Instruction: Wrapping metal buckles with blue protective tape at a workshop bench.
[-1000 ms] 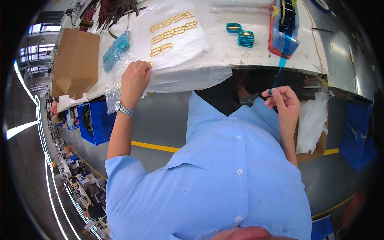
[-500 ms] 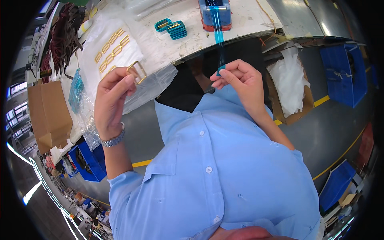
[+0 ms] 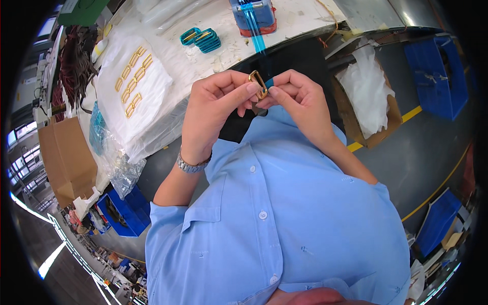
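Observation:
My left hand (image 3: 216, 109) pinches a gold rectangular metal buckle (image 3: 253, 79) between thumb and fingers. Close beside it, my right hand (image 3: 302, 101) grips the end of a shiny teal film tape (image 3: 257, 44). That strip runs down from a blue tape dispenser (image 3: 256, 19) at the table edge. Buckle and tape end meet between my fingertips; whether they touch is hard to see. More gold buckles (image 3: 133, 81) lie in rows on a white sheet to the left. Several buckles wrapped in teal film (image 3: 207, 40) sit stacked left of the dispenser.
The white table (image 3: 218, 61) ends just beyond my hands. Clear plastic bags (image 3: 122, 173) hang at its left side, near a cardboard box (image 3: 68, 160). On the right stand a carton with white plastic lining (image 3: 367, 89) and a blue bin (image 3: 437, 76).
My left hand has carried the gold buckle rightward, away from the rows, to my right hand. My right hand keeps hold of the tape end and has shifted slightly.

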